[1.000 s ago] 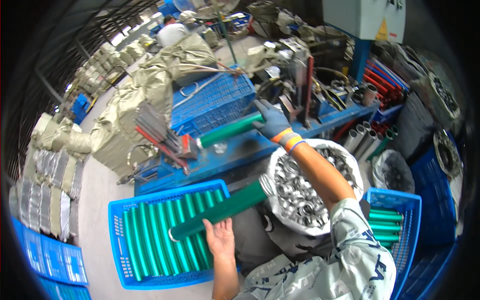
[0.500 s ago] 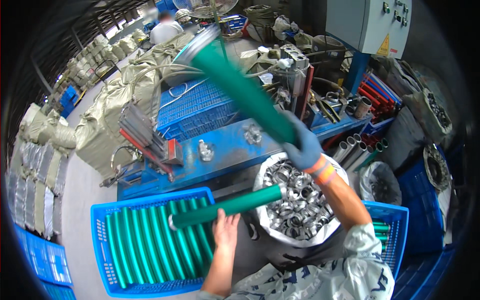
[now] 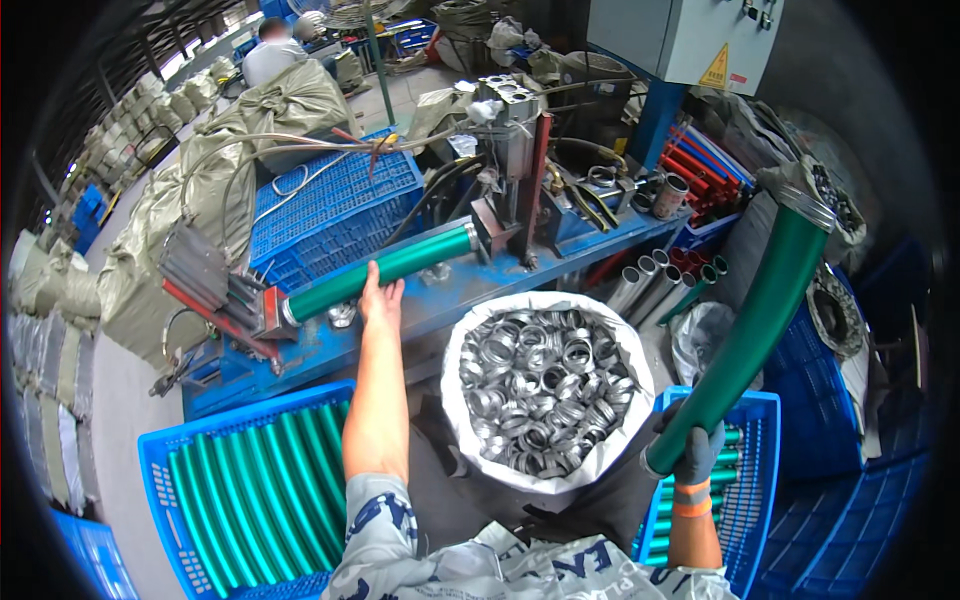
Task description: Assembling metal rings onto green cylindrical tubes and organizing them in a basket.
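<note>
Blue crate (image 3: 160,470) of green tubes at lower left, rim just beside left forearm. Left hand (image 3: 380,300), bare, fingers spread against green tube (image 3: 385,270) lying clamped in fixture on blue desk (image 3: 440,310). White sack of metal rings (image 3: 545,390) between both arms. Right hand (image 3: 695,455), gloved, closed around second green tube (image 3: 750,330), raised aslant above right crate (image 3: 755,480), upper end in open air.

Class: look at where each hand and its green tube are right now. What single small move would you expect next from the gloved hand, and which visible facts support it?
Probably lower the raised green tube into the blue crate under it. The right hand grips that tube's lower end directly above the crate, which already holds similar tubes, while the left hand rests on the tube in the fixture on the bench.
</note>
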{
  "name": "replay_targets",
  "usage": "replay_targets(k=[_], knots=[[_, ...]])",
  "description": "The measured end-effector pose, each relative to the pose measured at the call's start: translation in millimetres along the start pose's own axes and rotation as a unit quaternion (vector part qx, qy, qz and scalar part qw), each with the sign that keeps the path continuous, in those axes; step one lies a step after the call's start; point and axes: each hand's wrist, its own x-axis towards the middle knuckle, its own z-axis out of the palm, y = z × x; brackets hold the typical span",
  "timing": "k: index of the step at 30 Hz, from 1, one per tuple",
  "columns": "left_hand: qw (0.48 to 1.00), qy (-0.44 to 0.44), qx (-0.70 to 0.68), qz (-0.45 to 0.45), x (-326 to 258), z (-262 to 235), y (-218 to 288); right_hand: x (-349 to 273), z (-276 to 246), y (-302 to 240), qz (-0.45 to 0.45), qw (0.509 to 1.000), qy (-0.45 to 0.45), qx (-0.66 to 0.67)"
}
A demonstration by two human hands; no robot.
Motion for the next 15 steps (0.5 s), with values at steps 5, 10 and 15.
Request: replay_targets(k=[5, 10, 15], knots=[[0.999, 0.000, 0.037, -0.020, 2.4, -7.2, -3.2, 3.7, 0.5, 10.7, 0.041, 0.999, 0.024, 0.025], [0.996, -0.006, 0.092, -0.022, -7.1, -15.2, 12.2, -6.3, 17.8, 24.7, 0.050, 0.996, 0.046, 0.056], [0.988, -0.031, 0.141, -0.063, -2.0, 0.0, -44.8, -38.5, -74.8, -4.3, 0.064, 0.989, 0.126, -0.050]])
